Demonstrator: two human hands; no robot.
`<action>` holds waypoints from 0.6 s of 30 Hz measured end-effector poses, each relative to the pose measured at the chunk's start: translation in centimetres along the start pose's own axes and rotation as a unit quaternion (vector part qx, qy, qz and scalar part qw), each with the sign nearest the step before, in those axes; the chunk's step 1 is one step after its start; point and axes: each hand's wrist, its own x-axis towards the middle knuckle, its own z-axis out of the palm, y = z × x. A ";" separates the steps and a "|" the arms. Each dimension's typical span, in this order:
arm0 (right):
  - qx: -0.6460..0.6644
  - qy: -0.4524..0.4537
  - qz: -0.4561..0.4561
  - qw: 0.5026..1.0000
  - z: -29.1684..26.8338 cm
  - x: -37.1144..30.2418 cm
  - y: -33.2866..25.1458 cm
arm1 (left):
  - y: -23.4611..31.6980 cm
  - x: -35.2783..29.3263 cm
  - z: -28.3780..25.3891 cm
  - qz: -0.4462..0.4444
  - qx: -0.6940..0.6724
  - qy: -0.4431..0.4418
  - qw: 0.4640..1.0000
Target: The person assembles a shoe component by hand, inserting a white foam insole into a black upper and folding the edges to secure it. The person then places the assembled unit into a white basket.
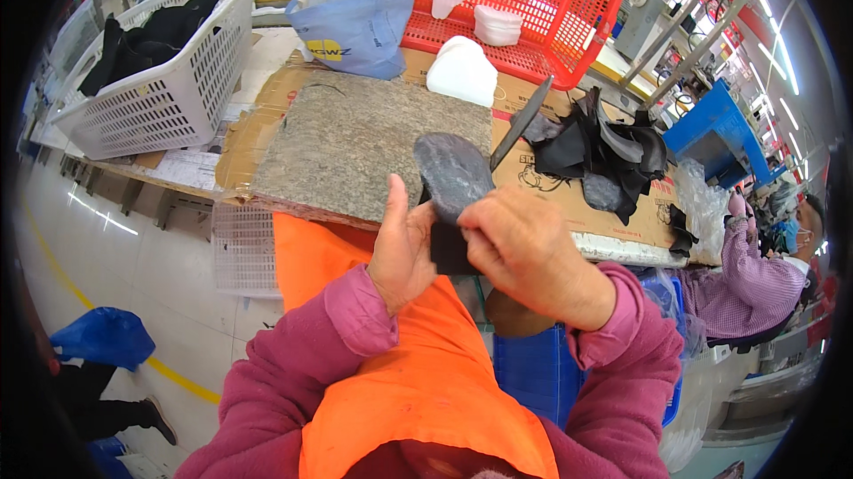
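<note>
In front of my chest, a dark grey rounded piece of sheet material (453, 172) is held up over the near edge of the stone-like grey board (373, 141). Black material hangs below it. My left hand (404, 243) supports the piece from the left, thumb raised, its other fingers partly hidden behind. With curled fingers, my right hand (533, 252) pinches the lower right edge. A knife blade (524, 123) slants up just beyond my right hand; whether that hand holds it or it lies on the table, I cannot tell.
A pile of black cut pieces (604, 146) lies to the right. Behind the board stand a blue bag (351, 21), stacked white pieces (462, 75) and a red basket (555, 30). A white basket (169, 88) holds black material at left. Another person (751, 279) sits at far right.
</note>
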 end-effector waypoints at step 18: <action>-0.175 0.113 -0.209 0.955 5.0 -1.0 -1.4 | 5.2 -1.5 -3.2 0.167 -0.244 -0.163 0.941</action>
